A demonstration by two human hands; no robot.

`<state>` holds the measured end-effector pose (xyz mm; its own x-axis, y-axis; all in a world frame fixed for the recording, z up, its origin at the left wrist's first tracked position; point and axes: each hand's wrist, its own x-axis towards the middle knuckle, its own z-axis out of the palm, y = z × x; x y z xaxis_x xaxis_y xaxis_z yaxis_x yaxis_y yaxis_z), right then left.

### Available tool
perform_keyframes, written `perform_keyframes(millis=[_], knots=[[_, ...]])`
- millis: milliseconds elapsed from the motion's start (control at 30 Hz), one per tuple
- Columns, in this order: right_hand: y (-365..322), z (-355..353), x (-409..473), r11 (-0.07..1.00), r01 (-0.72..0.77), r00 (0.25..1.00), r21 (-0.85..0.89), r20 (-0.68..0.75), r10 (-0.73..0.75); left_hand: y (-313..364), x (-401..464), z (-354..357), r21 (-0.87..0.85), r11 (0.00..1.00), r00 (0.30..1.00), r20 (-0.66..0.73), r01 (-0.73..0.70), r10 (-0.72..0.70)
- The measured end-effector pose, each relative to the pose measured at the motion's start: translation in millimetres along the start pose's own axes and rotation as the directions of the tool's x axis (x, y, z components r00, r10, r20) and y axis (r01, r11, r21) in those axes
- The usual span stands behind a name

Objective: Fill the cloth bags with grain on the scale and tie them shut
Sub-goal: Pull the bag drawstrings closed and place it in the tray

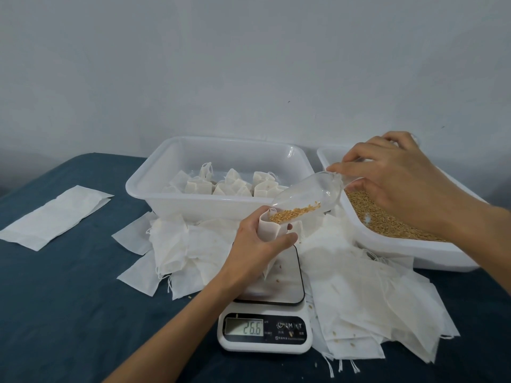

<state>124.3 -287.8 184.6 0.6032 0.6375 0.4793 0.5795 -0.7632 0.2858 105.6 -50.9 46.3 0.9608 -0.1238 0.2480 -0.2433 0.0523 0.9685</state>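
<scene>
A: What is held over the scale (265,331)?
B: A small white cloth bag (269,226), mouth open, is gripped by the left hand (258,248). Golden grain (294,212) is tipped in from a clear scoop (305,196), pinched by the right hand (392,179).
A: What is nearby?
B: Empty bags (359,294) are heaped around the scale, and tied bags (232,185) sit in a white tub (190,205).

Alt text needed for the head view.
Right hand tips a clear scoop of grain into a cloth bag that the left hand holds on a scale reading 26.6; a tub of tied bags sits behind.
</scene>
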Motion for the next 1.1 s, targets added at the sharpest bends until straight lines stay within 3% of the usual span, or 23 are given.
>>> perform_keyframes(millis=[133, 233, 367, 500, 567, 667, 767, 833, 900, 967, 1033, 1100], knots=[[2, 7, -3, 0.996, -0.059, 0.997, 0.061, 0.063, 0.055, 1, 0, 0, -0.014, 1.0, 1.0, -0.009, 0.003, -0.003], [4, 22, -6, 0.961, -0.192, 0.968, 0.198, 0.201, 0.152, 1, -1, 0, 0.001, 1.0, 1.0, -0.01, 0.002, -0.002], [16, 46, -17, 0.842, -0.379, 0.906, 0.383, 0.337, 0.255, 0, -1, -2, 0.019, 1.0, 0.999, -0.032, -0.003, 0.003], [48, 65, -32, 0.691, -0.574, 0.817, 0.439, 0.361, 0.449, -5, 2, -2, 0.056, 0.998, 0.999, -0.042, -0.03, 0.032], [66, 70, -38, 0.646, -0.686, 0.727, 0.337, 0.359, 0.585, -8, 3, -3, 0.084, 0.996, 0.998, -0.044, -0.039, 0.043], [91, 77, -47, 0.61, -0.793, 0.548, -0.009, 0.429, 0.718, -10, 4, -2, 0.121, 0.991, 0.997, -0.055, -0.049, 0.056], [100, 83, -54, 0.584, -0.789, 0.398, -0.19, 0.565, 0.722, -6, 4, -1, 0.159, 0.985, 0.997, -0.023, -0.072, 0.077], [102, 90, -59, 0.578, -0.78, 0.346, -0.239, 0.606, 0.717, -1, 6, -3, 0.201, 0.976, 0.996, -0.015, -0.08, 0.085], [98, 91, -58, 0.595, -0.752, 0.359, -0.284, 0.581, 0.73, 9, 12, -10, 0.256, 0.963, 0.995, -0.032, -0.086, 0.098], [88, 87, -51, 0.63, -0.711, 0.501, -0.313, 0.404, 0.766, 23, 26, -20, 0.359, 0.925, 0.989, -0.027, -0.128, 0.147], [61, 82, -39, 0.702, -0.707, 0.691, -0.078, 0.132, 0.711, 40, 47, -32, 0.409, 0.901, 0.985, -0.027, -0.143, 0.169], [14, 76, -26, 0.75, -0.588, 0.776, 0.304, -0.049, 0.628, 53, 78, -45, 0.396, 0.912, 0.978, -0.123, -0.109, 0.171]])
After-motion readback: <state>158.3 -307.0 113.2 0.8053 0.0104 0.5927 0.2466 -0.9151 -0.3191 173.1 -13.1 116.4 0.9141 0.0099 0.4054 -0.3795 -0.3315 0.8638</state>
